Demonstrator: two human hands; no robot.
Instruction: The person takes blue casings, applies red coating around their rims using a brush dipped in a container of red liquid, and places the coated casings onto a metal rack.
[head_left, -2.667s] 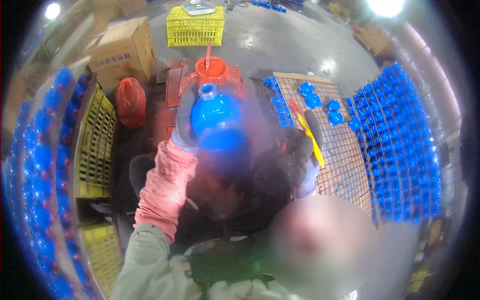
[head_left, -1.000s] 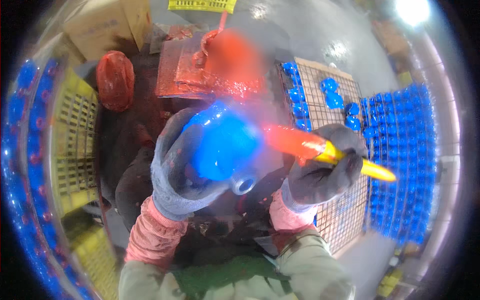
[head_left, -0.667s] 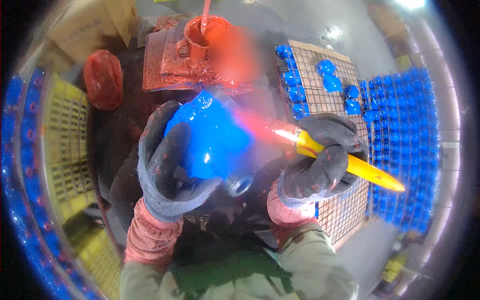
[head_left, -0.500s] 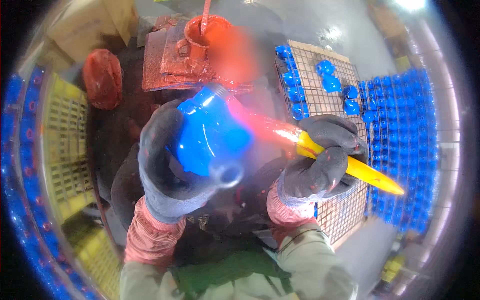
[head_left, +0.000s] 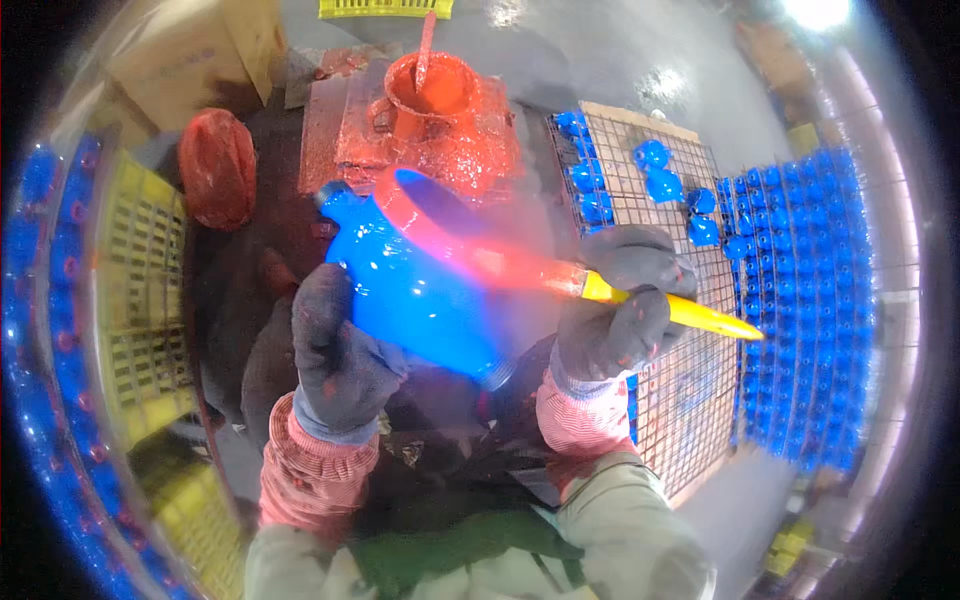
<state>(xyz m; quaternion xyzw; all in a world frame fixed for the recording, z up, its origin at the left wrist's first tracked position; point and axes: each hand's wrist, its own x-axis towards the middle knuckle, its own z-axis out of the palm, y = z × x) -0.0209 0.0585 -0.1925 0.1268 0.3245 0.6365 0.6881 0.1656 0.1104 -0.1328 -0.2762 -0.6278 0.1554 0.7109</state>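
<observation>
In my gloved left hand (head_left: 340, 350) is a glossy blue hollow metal fitting (head_left: 425, 290), tilted in front of me, with threaded stubs at two ends. Its wide round opening faces up, and the rim is coated red. My gloved right hand (head_left: 630, 310) grips a paintbrush (head_left: 718, 319) by its yellow handle. The red, paint-covered brush end reaches left to the fitting at the red rim; motion blur hides the exact contact. Beyond the fitting stands a red-coated mug (head_left: 408, 125) holding red paint, with a stick (head_left: 426, 50) upright in it.
The mug rests on a red-smeared board (head_left: 330, 130). A red-covered bundle (head_left: 218, 168) lies left of it. Yellow crates (head_left: 145, 300) stand at left, beside rows of blue parts (head_left: 75, 270). On the right, a wire rack (head_left: 690, 390) holds some blue fittings, beside many more in rows (head_left: 805, 310).
The blue fitting has been turned in my left hand, so its wide opening and red rim now show. My right hand and the brush have shifted slightly left.
</observation>
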